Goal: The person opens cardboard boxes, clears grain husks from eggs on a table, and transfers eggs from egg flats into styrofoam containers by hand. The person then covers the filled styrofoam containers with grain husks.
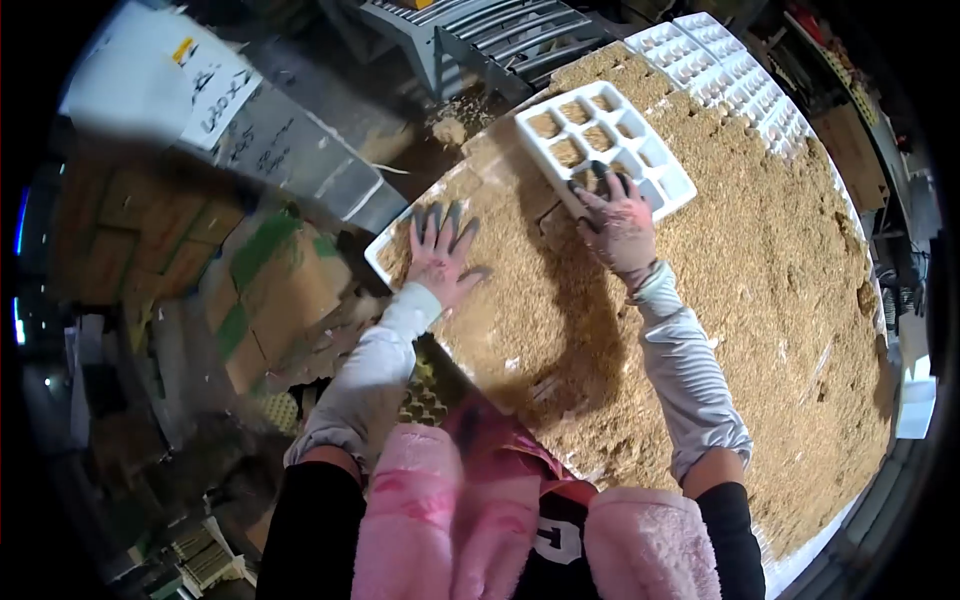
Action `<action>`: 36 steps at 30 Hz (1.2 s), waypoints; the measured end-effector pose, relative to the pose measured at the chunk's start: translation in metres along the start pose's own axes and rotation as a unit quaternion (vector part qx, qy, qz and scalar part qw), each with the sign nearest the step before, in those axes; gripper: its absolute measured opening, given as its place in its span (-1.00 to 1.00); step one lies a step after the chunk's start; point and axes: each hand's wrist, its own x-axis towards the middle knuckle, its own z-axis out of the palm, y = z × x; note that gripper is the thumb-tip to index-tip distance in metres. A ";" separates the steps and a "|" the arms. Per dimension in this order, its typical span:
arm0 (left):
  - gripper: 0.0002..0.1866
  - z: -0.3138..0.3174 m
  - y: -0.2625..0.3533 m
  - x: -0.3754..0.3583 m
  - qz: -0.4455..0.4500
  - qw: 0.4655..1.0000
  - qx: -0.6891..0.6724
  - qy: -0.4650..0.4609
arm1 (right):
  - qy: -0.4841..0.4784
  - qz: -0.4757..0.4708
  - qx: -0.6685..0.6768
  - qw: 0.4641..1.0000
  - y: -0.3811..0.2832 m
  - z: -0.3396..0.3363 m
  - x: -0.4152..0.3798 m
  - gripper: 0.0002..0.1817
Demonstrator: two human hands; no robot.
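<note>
My left hand (pixel 441 255), in a glove with dark fingertips, lies flat with fingers spread on the sawdust-like brown material (pixel 540 330) near the left corner of a white tray (pixel 377 262). Over the near side of a smaller white compartment tray (pixel 672 184) is my right hand (pixel 618 225), its fingers apart and bent down into the compartments. Brown material fills several compartments at that tray's far left, while others show white walls. What lies beneath my right fingertips is partly hidden. The small tray rests on the layer of brown material.
More white compartment trays (pixel 715 65) show at the far right edge of the material. A metal roller conveyor (pixel 520 35) stands beyond. To the left are a cardboard box (pixel 275 300) with green tape and a white foam box (pixel 180 80) with handwriting.
</note>
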 end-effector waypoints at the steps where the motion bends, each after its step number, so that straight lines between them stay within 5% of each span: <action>1: -0.10 0.005 -0.005 0.027 0.001 0.999 0.010 -0.039 | 0.010 0.016 -0.012 1.000 0.012 -0.005 0.004 -0.43; 4: -0.21 0.030 -0.035 0.122 -0.124 0.989 0.013 0.075 | 0.073 0.051 -0.031 0.996 0.045 -0.013 0.013 -0.43; 6: -0.27 0.049 -0.042 0.156 -0.091 0.991 0.011 0.095 | 0.093 0.057 -0.045 0.993 0.061 -0.018 0.014 -0.43; 7: -0.31 0.052 -0.036 0.160 -0.020 0.997 0.076 0.026 | 0.081 0.071 -0.001 0.994 0.071 -0.018 0.018 -0.44; 9: -0.33 0.042 -0.020 0.168 -0.041 0.994 0.067 -0.077 | 0.079 0.087 0.068 0.991 0.069 -0.017 0.033 -0.47; 11: -0.31 0.069 -0.036 0.165 0.011 0.998 0.067 0.012 | 0.132 0.070 0.140 0.979 0.049 -0.003 0.058 -0.46; 12: -0.31 0.067 -0.038 0.163 0.010 0.995 0.094 -0.026 | 0.178 0.043 0.184 0.966 0.045 0.008 0.072 -0.42; 14: -0.31 0.061 -0.036 0.163 -0.004 0.994 0.081 -0.069 | 0.146 0.123 0.496 0.847 0.037 -0.019 0.103 -0.30; 16: -0.30 0.046 -0.030 0.165 -0.012 0.994 0.044 -0.097 | 0.203 0.191 0.730 0.624 0.064 -0.036 0.120 -0.28; 18: -0.31 0.046 -0.030 0.169 0.006 0.998 0.035 -0.050 | 0.231 0.168 0.879 0.381 0.131 -0.005 0.120 -0.32; 19: -0.31 0.046 -0.030 0.165 0.014 0.999 0.028 -0.032 | 0.229 0.268 0.866 0.355 0.163 0.012 0.113 -0.37; 20: -0.31 0.046 -0.029 0.162 0.018 0.999 0.030 -0.031 | 0.285 0.234 0.908 0.202 0.180 0.015 0.106 -0.40; 22: -0.31 0.045 -0.029 0.166 0.021 0.999 0.037 -0.020 | 0.295 0.163 0.871 0.358 0.196 0.011 0.104 -0.38; 24: -0.30 0.046 -0.030 0.165 0.015 0.999 0.033 -0.021 | 0.259 0.131 0.850 0.440 0.149 -0.045 0.104 -0.32; 26: -0.29 0.049 -0.032 0.163 0.008 0.999 0.027 -0.029 | 0.092 0.259 0.610 0.743 0.098 -0.095 0.082 -0.22; 27: -0.29 0.047 -0.030 0.166 -0.008 0.997 0.034 -0.069 | 0.065 0.048 0.312 0.947 0.115 -0.057 0.058 -0.30; 28: -0.28 0.043 -0.028 0.168 -0.026 0.993 0.041 -0.108 | 0.047 -0.099 0.073 0.991 0.097 -0.073 0.051 -0.36; 29: -0.28 0.042 -0.027 0.168 -0.045 0.987 0.048 -0.147 | 0.020 -0.147 -0.005 0.989 0.091 -0.074 0.033 -0.43; 32: -0.28 0.064 -0.035 0.160 -0.010 0.995 0.088 -0.054 | -0.065 -0.150 -0.123 0.979 0.134 -0.064 0.019 -0.44; 36: -0.27 0.048 -0.029 0.165 -0.023 0.996 0.047 -0.071 | 0.049 -0.097 -0.166 0.980 0.249 -0.024 0.077 -0.61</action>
